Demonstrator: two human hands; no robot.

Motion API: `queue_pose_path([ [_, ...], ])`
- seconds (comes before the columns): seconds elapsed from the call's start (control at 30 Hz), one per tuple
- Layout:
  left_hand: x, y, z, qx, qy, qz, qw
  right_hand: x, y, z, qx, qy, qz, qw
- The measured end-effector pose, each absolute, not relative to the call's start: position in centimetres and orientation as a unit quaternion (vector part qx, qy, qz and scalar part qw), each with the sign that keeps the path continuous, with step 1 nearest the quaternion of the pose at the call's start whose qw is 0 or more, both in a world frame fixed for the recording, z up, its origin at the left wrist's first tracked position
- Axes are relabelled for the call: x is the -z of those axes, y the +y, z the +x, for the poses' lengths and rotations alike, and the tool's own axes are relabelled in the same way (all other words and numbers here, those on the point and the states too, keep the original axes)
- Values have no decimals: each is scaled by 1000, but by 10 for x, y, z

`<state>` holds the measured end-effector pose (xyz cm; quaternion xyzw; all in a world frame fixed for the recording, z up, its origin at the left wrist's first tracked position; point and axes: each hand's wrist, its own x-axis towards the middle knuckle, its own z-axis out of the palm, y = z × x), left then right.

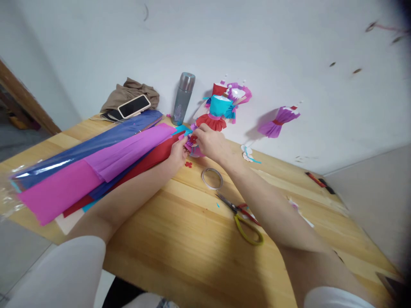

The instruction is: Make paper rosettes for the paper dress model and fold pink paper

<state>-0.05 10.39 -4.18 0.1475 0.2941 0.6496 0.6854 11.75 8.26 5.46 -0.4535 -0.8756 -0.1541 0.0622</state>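
My left hand (179,152) has its fingers closed on a small pink and purple crepe-paper dress (197,151), mostly covered by my hands. Bent over the dress from the other side, my right hand (209,140) pinches at a red paper flower (193,140) on its front. The right fingertips are partly hidden. Just below the hands, a loose red paper flower (188,164) lies on the wooden table (180,239). A roll of tape (212,179) and scissors with red and yellow handles (239,209) lie nearer to me.
Crepe-paper sheets (61,188) spread along the left side, beside a blue plastic-wrapped pack (96,143). Behind are a phone (134,106), brown cloth (128,95) and a thermos (183,99). Finished paper dresses (221,106) lean on the wall, with a purple one (278,122) farther right.
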Motion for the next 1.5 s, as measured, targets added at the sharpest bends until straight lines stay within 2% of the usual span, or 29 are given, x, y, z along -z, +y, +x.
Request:
queue_pose_path([
  [0.2,39,98,-2,-645,281,161,692,-50,63,124,109,-866,-469,136],
  [0.37,41,93,1,-637,246,227,695,-33,28,136,87,-892,-414,162],
  [0.7,45,103,0,-642,289,200,681,6,-45,146,17,-941,-325,92],
  [1.07,33,93,-10,-606,284,217,711,4,-87,141,-41,-953,-293,59],
  [1.3,38,96,-19,-603,320,144,717,19,-108,138,-65,-964,-257,9],
  [1.4,39,96,-20,-617,343,140,694,29,-107,139,-66,-964,-257,4],
  [1.5,40,94,-19,-656,403,155,619,34,-103,139,-69,-964,-258,4],
])
